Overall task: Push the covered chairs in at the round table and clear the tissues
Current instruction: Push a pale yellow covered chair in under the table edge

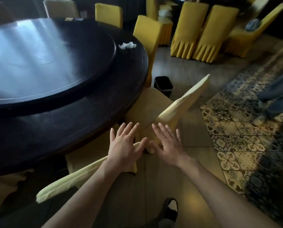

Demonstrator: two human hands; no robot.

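Two chairs in pale yellow covers stand at the near edge of the dark round table (88,129). One chair (185,102) is straight ahead, its seat partly under the table rim. The other chair (68,180) is lower left. My left hand (126,145) hovers with spread fingers over the top of the lower-left chair's back. My right hand (168,143) is spread too, beside the corner of the chair ahead. Neither hand grips anything. A crumpled white tissue (127,45) lies on the table's far right rim.
A small black bin (163,84) stands on the floor beyond the chair ahead. More yellow covered chairs (203,30) are stacked at the back right, others ring the table's far side. A person's legs (275,99) are at the right on patterned tiles.
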